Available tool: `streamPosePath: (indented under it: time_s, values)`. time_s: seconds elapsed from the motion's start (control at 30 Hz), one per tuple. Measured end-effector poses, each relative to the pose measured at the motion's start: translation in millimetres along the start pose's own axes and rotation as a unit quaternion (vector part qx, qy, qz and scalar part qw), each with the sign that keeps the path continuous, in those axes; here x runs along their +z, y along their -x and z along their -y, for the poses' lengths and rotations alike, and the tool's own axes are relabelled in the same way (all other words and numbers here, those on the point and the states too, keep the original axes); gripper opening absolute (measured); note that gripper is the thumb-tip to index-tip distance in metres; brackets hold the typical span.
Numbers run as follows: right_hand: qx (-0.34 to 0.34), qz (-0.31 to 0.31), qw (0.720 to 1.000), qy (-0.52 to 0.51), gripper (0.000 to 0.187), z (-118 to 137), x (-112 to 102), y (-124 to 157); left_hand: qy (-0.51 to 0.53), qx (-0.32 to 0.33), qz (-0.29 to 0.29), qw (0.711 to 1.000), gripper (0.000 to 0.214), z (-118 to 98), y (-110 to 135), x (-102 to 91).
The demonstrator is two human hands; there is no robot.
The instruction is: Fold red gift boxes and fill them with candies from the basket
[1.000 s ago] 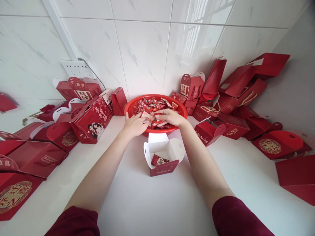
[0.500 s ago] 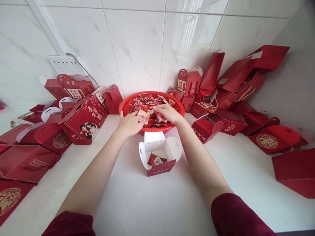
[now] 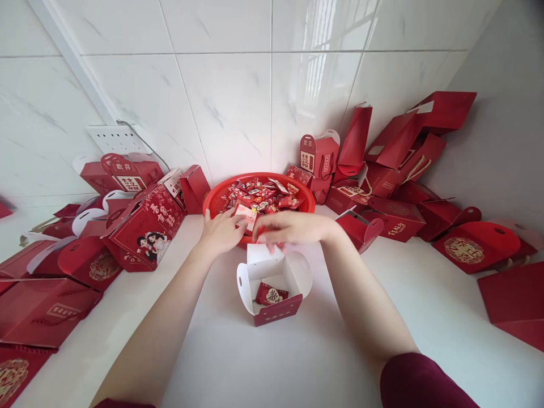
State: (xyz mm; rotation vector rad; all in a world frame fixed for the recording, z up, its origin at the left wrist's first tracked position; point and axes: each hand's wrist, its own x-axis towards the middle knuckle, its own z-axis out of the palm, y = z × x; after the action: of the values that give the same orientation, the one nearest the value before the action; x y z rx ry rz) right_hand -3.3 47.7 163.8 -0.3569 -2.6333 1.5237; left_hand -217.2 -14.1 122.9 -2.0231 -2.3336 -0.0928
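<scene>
My left hand [image 3: 223,231] is at the front left rim of the red plastic basket [image 3: 216,195], with thumb and fingers closed on the edge of a red-and-pink packet [image 3: 246,218]. Wrapped sweets [image 3: 266,195] fill the basket. My right hand [image 3: 293,226], blurred by motion, is over the back flap of an open box [image 3: 278,311], white inside and red outside. Small red wrapped sweets [image 3: 276,245] show under its curled fingers. Inside the box lies a dark red packet [image 3: 272,294] with a pale heart-shaped emblem.
Red gift boxes crowd the left side, including one with a cartoon couple [image 3: 147,238]. More stand or lie at the right, among them a box with a gold emblem [image 3: 463,249]. A tiled wall [image 3: 221,113] with a power socket [image 3: 119,140] closes off the back.
My right hand has moved from the basket toward me, to above the open box, carrying red sweets. My left hand stays at the basket with the packet. The camera view has tilted up slightly.
</scene>
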Motion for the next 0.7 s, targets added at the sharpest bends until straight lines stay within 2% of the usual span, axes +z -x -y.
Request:
streamPosePath:
  time_s: [0.07, 0.13, 0.27, 0.33, 0.4, 0.47, 0.5, 0.57, 0.63, 0.7]
  values:
    - [0.041, 0.068, 0.996, 0.048, 0.015, 5.4, 6.3, 3.5, -0.003, -0.001, 0.0, 1.0, 0.051, -0.5, 0.2, -0.2]
    - [0.059, 0.057, 0.993, 0.086, 0.018, 7.4, 6.3, 9.9, 0.001, 0.0, -0.001, 1.0, 0.052, 0.5, 1.0, -1.4]
    - [0.037, -0.086, 0.988, 0.122, 0.024, 4.5, -9.8, 31.8, 0.043, 0.025, -0.011, 0.999, 0.06, 7.1, 0.9, -6.3]
    - [0.063, -0.156, 0.975, 0.144, 0.022, -3.5, -18.9, 37.9, 0.07, 0.048, -0.028, 0.996, 0.063, 9.1, -5.3, -7.9]
    - [0.084, -0.241, 0.947, 0.192, 0.021, -17.6, -24.5, 34.6, 0.075, 0.083, -0.029, 0.993, 0.059, 7.2, -19.0, -7.3]
    - [0.086, -0.331, 0.905, 0.251, 0.026, -35.9, -26.0, 22.9, 0.06, 0.125, -0.001, 0.99, 0.054, 1.4, -39.1, -4.3]
    - [0.084, -0.357, 0.888, 0.276, 0.028, -45.3, -25.7, 15.5, 0.052, 0.142, 0.019, 0.988, 0.053, -2.1, -50.4, -2.0]
    - [0.099, -0.342, 0.885, 0.3, 0.033, -62.0, -24.1, 1.6, 0.036, 0.15, 0.046, 0.987, 0.057, -8.5, -72.1, 3.4]
    - [0.115, -0.312, 0.893, 0.305, 0.038, -73.2, -22.5, -7.8, 0.018, 0.128, 0.058, 0.99, 0.068, -11.7, -88.6, 9.6]
    - [0.121, -0.313, 0.892, 0.304, 0.04, -78.3, -21.4, -11.7, 0.005, 0.104, 0.069, 0.992, 0.081, -11.3, -98.0, 15.8]
